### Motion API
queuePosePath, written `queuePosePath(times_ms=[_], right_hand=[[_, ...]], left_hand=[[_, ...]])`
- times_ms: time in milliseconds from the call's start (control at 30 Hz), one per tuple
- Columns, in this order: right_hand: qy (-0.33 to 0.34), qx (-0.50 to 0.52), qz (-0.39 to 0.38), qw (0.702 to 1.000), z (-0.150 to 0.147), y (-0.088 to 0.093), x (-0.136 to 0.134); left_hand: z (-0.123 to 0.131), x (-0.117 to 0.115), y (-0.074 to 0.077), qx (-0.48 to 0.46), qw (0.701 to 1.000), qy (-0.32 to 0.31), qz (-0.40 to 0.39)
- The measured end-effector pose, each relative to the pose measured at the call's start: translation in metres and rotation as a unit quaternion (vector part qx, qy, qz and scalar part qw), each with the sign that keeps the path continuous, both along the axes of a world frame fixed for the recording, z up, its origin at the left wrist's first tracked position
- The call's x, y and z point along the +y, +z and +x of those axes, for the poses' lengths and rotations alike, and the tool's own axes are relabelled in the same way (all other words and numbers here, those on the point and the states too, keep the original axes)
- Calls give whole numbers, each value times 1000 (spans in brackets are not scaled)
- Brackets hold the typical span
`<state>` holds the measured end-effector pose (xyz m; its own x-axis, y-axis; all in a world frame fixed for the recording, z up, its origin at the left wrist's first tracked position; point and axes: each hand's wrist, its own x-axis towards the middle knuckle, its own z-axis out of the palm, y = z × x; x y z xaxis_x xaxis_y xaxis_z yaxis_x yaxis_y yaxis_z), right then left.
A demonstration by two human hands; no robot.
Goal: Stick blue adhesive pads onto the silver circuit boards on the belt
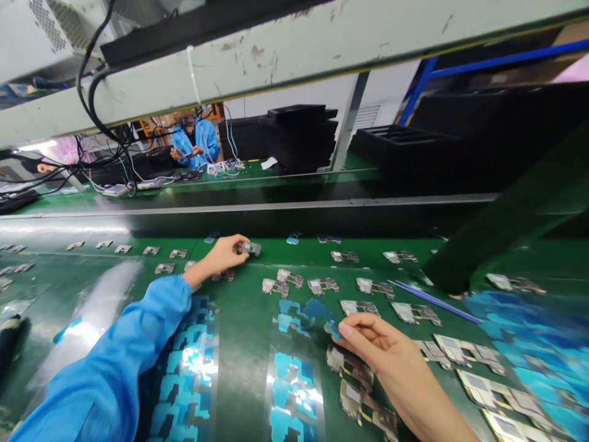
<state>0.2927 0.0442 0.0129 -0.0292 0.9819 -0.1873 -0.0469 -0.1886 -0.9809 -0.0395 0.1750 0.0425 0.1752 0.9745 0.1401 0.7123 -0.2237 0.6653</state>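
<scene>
My left hand (229, 253), in a blue sleeve, reaches to the far part of the green bench and pinches a small circuit board (251, 248). Between the thumb and fingers of my right hand (375, 344) is a small piece of blue film (332, 330), held just above the bench. Beside it lies a clear sheet (288, 316) with blue film pieces on it. A second, longer sheet of blue film pieces (186, 368) lies below my left forearm. Partly under my right hand are circuit boards (350, 402); others spread across the bench in loose rows.
Blue tweezers (435, 301) lie right of my right hand, near a dark green post (501, 215). Blurred blue film (534, 344) covers the right side. A pale beam (294, 49) with hanging cables crosses above. Black trays (299, 135) and a seated co-worker (197, 141) are beyond.
</scene>
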Motion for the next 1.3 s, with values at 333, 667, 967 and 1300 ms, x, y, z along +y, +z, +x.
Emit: queuePosePath(times_ms=[333,667,967,1300], right_hand=[[50,-12,-13,999,-7,4,-9],[85,-68,-75,991,-13,7,-12],[149,-78,-75,983,-5,-1,-4],[159,-94,-68,980,-6,3,-4]], left_hand=[[92,-152,-40,-303,918,-39,-254],[83,-146,-46,-292,928,-134,-189],[86,-145,-43,-302,923,-123,-206],[87,-147,-43,-293,926,-125,-205]])
